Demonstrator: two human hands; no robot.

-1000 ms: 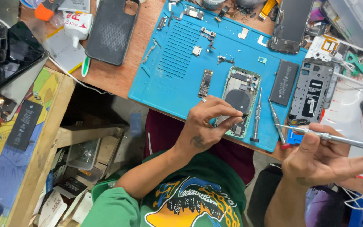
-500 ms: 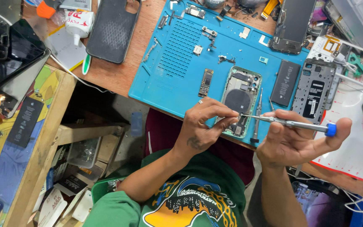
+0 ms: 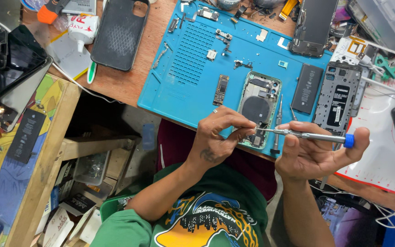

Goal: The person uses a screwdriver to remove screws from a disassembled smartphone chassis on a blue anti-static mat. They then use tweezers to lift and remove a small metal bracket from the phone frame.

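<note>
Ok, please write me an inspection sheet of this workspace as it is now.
Surface: blue mat on wooden bench.
Job's things: opened phone; screwdriver with blue cap.
Clutter: circuit board, battery, black phone case, small screws and brackets.
Grippers: left hand pinches the screwdriver tip over the phone; right hand holds the shaft.
Cables: white cable beside the case.
Surroundings: low shelf with boxes.

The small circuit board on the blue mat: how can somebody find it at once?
Start at the blue mat on the wooden desk. Near its front edge lies an opened phone shell; the circuit board lies just left of it, above the left hand. It is a narrow, dark strip with gold patches, unlike the tiny silver parts scattered nearby.
</note>
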